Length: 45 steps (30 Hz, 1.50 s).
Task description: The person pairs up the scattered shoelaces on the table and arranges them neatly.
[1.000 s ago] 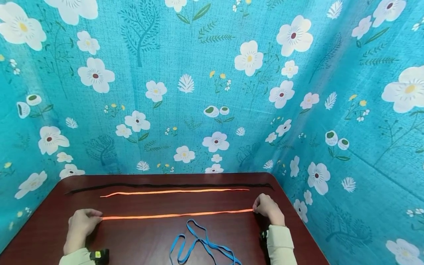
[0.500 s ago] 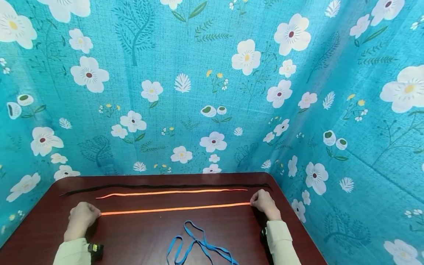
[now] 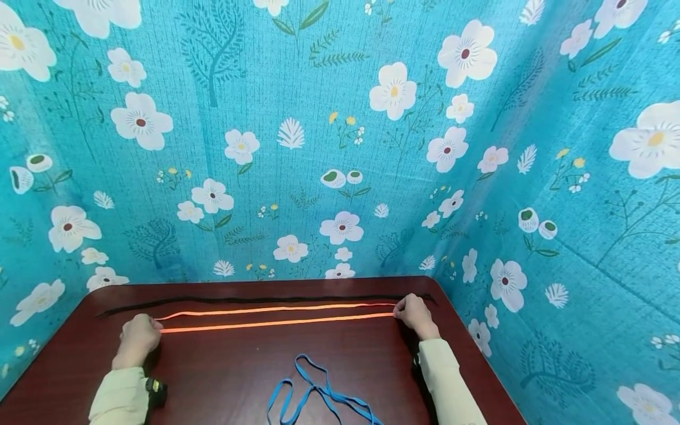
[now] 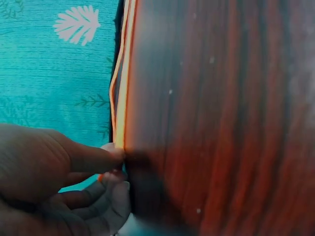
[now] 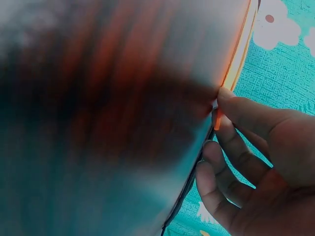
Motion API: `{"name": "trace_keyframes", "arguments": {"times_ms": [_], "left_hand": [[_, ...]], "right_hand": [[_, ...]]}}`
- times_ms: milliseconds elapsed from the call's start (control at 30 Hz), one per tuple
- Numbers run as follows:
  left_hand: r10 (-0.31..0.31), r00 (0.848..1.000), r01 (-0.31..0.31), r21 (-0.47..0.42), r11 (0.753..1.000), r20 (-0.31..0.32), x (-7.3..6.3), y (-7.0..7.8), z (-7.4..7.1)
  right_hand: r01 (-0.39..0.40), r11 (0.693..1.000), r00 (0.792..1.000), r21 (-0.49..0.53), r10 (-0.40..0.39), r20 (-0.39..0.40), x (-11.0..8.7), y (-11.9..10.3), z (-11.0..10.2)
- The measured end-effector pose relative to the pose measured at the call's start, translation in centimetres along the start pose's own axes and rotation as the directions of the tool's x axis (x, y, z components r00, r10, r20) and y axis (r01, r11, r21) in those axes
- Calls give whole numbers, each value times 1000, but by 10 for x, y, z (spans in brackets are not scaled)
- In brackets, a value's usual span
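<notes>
An orange shoelace is stretched straight across the table between both hands. My left hand pinches its left end between thumb and forefinger, as the left wrist view also shows. At the other end my right hand pinches it; a short orange tip sticks out below the thumb in the right wrist view. Just beyond lies a second orange shoelace, nearly parallel, its ends close to the hands. Farther back a black shoelace runs along the table's far side, partly behind the right hand.
A blue shoelace lies in loose loops near the front middle of the dark red-brown table. Behind and to the right hangs a turquoise flowered cloth, close against the table's far edge.
Both hands have moved away from the body, carrying the taut orange shoelace nearer to the second orange one. The right hand has also shifted slightly left. The blue and black shoelaces stay put.
</notes>
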<state>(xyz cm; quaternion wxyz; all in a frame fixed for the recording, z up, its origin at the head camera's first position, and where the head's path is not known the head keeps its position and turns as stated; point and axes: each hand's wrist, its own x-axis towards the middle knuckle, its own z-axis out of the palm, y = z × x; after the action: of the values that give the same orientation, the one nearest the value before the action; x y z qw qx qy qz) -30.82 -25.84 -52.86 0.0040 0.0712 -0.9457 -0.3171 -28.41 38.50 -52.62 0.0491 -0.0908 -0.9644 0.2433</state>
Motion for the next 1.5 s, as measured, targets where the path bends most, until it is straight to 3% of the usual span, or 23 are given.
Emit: {"name": "trace_keyframes", "arguments": {"times_ms": [200,300,700,833,1133,1500], "left_hand": [[46,995,-48,-19,999,-84,9,-7,-1],[64,993,-66,-16,998,-97,13,-8,-1],[77,995,-78,-13,997,-59,25,-6,-2],[62,997,-63,-23,998,-46,24,-6,-2],[25,996,-29,-37,999,-86,21,-7,0],[38,997,-39,-22,999,-63,20,-4,-6]], "right_hand": [[-9,1000,1000,-14,9,5,8,-1,2],[-29,1000,1000,-10,29,1,11,-1,1],[-28,1000,999,-15,27,-18,17,7,1],[-3,1000,1000,-5,3,10,16,5,1],[14,1000,1000,-8,-14,3,15,7,4],[-3,999,1000,-39,4,22,21,13,1]]}}
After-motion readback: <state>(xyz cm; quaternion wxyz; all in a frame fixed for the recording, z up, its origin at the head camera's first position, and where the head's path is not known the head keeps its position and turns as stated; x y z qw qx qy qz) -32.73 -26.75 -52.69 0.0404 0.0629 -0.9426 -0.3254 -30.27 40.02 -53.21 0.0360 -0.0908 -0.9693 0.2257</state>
